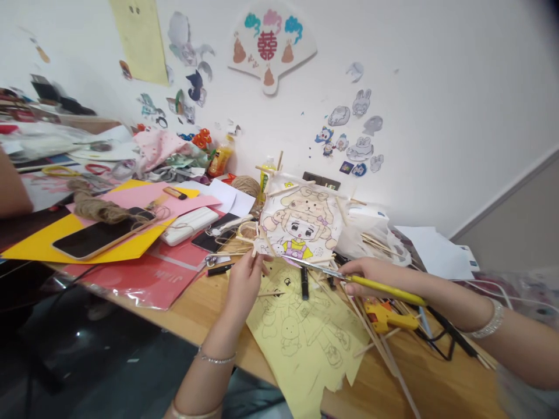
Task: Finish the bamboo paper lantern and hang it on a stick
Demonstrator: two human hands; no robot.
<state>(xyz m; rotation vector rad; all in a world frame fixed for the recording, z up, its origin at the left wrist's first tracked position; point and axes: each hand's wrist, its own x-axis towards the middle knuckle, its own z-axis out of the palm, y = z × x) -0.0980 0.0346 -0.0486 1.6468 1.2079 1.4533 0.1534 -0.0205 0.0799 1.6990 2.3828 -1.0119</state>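
Observation:
A colored drawing of a cartoon girl in an animal hat, edged with thin wooden sticks, stands tilted up in front of me. My left hand pinches its lower left corner, where sticks meet. In my right hand are yellow-handled scissors, seen edge-on. Their metal blades point left along the drawing's lower edge; whether they touch it I cannot tell. Below both hands lies a yellow paper with a line drawing and a torn lower edge. A black marker rests on that paper.
Right of the paper lies a yellow glue gun among loose sticks. On the left are a phone, a twine bundle, a white power bank and a red folder. Bottles stand by the wall. Another person's arm shows far left.

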